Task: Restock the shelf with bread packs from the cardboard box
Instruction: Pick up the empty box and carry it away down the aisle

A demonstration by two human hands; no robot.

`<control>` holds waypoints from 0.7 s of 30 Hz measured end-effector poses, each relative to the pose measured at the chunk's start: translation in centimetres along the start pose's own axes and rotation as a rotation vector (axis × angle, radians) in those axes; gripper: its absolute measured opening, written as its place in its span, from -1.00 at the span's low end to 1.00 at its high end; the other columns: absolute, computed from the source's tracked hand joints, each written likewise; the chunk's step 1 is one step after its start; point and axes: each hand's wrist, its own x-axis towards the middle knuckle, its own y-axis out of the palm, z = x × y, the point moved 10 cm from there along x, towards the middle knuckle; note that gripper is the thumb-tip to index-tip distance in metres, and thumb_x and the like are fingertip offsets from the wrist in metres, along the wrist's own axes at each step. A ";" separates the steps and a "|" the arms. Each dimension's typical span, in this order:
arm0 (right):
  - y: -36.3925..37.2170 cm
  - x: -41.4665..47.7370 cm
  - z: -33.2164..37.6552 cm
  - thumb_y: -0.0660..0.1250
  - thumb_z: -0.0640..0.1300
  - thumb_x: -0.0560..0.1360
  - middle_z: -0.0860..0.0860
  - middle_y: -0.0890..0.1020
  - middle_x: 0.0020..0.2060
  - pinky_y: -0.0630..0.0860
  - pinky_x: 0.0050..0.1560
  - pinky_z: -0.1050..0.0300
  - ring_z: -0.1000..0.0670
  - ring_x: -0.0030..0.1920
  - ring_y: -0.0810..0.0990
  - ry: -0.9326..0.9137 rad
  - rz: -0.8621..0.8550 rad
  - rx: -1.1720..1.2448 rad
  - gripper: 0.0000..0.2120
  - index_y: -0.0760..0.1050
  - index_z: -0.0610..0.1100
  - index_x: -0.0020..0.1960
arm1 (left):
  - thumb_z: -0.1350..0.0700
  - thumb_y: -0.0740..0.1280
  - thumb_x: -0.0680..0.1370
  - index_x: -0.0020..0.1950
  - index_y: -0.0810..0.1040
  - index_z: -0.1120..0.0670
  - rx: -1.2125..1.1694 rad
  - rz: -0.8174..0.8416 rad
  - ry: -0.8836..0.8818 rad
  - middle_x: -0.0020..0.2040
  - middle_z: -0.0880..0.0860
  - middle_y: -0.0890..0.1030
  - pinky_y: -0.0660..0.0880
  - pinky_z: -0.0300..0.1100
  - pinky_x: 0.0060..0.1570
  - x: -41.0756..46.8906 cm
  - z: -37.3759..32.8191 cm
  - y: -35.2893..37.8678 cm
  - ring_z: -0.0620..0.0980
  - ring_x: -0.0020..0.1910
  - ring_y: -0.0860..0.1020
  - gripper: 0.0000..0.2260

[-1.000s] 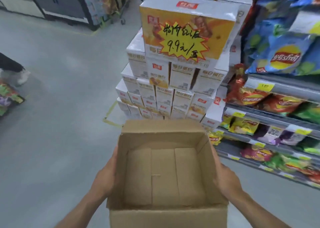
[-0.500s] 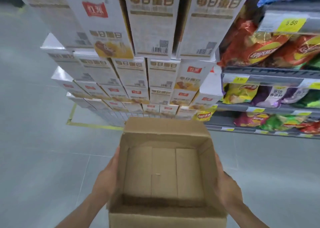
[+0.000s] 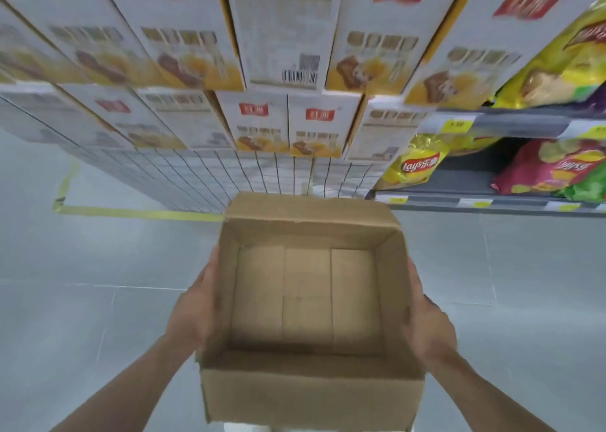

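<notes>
Holding an open brown cardboard box (image 3: 308,303) between both hands above the grey tiled floor (image 3: 98,300).
Left hand (image 3: 196,313) and right hand (image 3: 426,326) press flat against opposite outer walls; only the box's bare bottom shows inside. Stacked white-and-yellow cartons (image 3: 262,70) stand ahead, crisp bags on the grey metal shelf (image 3: 492,198) at right.

Layout of the box, the hands and the display beyond.
We find the cardboard box (image 3: 308,395) at centre, open side up, nothing inside it. Our left hand (image 3: 193,313) lies against its left wall and our right hand (image 3: 426,326) against its right wall. Beyond the box rises a stack of cartons (image 3: 262,123), standing on the floor (image 3: 82,300) inside a taped outline (image 3: 131,213). To the right of the stack runs a shelf (image 3: 492,202) bearing chip bags (image 3: 416,167), with another shelf tier above it.
</notes>
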 end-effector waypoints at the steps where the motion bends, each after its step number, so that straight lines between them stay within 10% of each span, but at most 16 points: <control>1: 1.1 1.0 -0.2 0.23 -0.22 0.46 0.02 0.53 -0.29 0.58 -0.21 -0.01 -0.07 -0.33 0.56 0.010 -0.010 -0.009 0.04 -0.49 0.32 0.49 | 0.15 0.21 0.57 0.53 -0.32 -0.43 0.036 0.004 0.026 0.58 0.02 0.32 0.51 0.02 0.15 1.1 0.2 1.0 0.20 0.32 0.53 -0.14; 21: 10.2 9.1 -1.7 0.19 -0.28 0.47 0.02 0.47 -0.29 0.48 -0.33 0.05 -0.07 -0.39 0.48 0.038 -0.137 -0.019 -0.01 -0.41 0.28 0.54 | 0.30 0.24 0.51 0.62 -0.25 -0.25 0.107 -0.100 0.161 0.55 0.04 0.37 0.44 -0.07 -0.15 10.3 4.4 9.2 0.31 -0.13 0.62 -0.07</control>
